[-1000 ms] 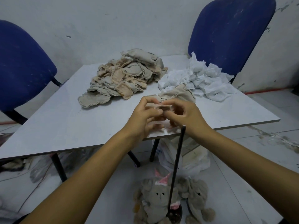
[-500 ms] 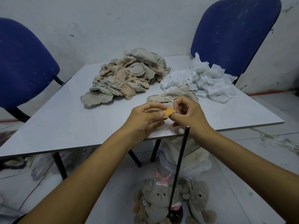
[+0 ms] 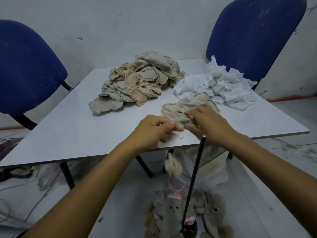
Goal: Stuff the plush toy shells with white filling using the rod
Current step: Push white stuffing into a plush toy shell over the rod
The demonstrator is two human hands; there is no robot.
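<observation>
A flat beige plush shell (image 3: 181, 107) lies on the white table (image 3: 68, 127) near its front edge. My left hand (image 3: 151, 131) pinches the shell's near end between thumb and fingers. My right hand (image 3: 207, 124) grips the same end from the right, fingers curled into the fabric. A small blurred tuft (image 3: 173, 167) is in the air below the table edge. The black rod (image 3: 193, 182) stands upright on its base on the floor, its tip just under my right wrist. White filling (image 3: 221, 85) is heaped at the back right, and a pile of empty shells (image 3: 137, 83) lies behind.
Two blue chairs stand behind the table, one at left (image 3: 25, 71) and one at right (image 3: 253, 36). Stuffed grey plush toys (image 3: 171, 213) lie on the floor around the rod's base. A white plastic bag (image 3: 211, 162) sits under the table. Cables trail on the floor at left.
My hands moved forward and down from a small orange-tan piece onto the beige shell on the table. A small tuft now falls below the table edge.
</observation>
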